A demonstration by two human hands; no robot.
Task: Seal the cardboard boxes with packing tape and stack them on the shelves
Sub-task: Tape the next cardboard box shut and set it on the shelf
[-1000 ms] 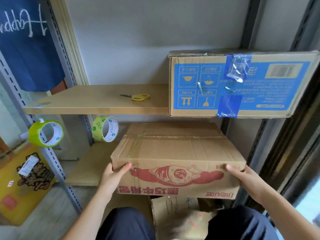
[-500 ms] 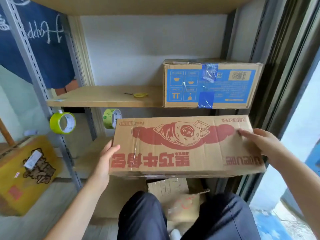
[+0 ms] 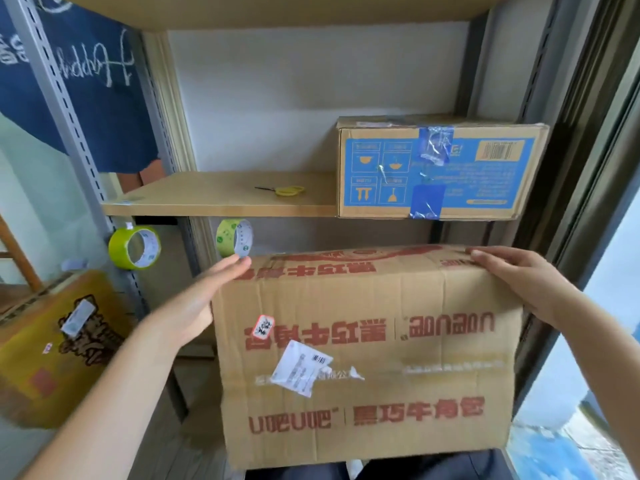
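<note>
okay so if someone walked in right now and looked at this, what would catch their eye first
Most likely the big brown box with red print, filling the lower middle, held up between the left hand flat against its left side and the right hand on its top right corner. Next, the blue-printed box on the right of the wooden shelf, and two green tape rolls hanging below it.

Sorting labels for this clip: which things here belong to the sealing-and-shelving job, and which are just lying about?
Job: red-printed cardboard box, left hand, right hand, blue-printed box, shelf board, two green tape rolls.
Lying about: yellow scissors, yellow box, blue cloth.
</note>
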